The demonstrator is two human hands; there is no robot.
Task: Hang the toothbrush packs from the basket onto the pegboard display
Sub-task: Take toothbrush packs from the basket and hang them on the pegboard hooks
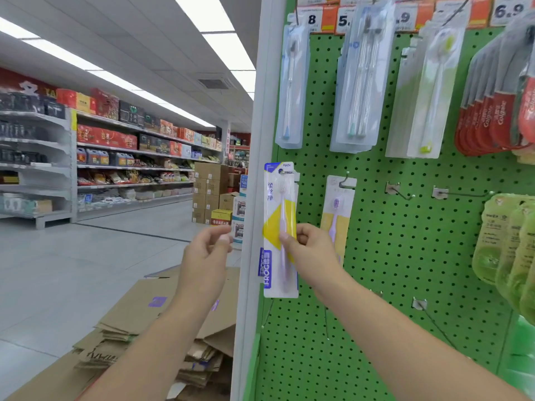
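Note:
A white, yellow and blue toothbrush pack [278, 198] with a purple brush hangs upright at the left edge of the green pegboard [385, 256]; its top sits at a peg. My right hand [307, 250] pinches the pack's middle. Just left of the pack, beyond the white shelf post, my left hand [207, 253] holds nothing, its fingers loosely curled. A second similar pack [335, 215] hangs on the peg to the right. The basket is out of view.
Bare hooks [399, 192] [463, 193] stick out to the right and others lower down [428, 314]. Clear toothbrush packs [359, 82] and red Colgate packs [486, 120] hang above, green packs [503, 241] at right. Flattened cardboard [139, 328] lies on the floor at left.

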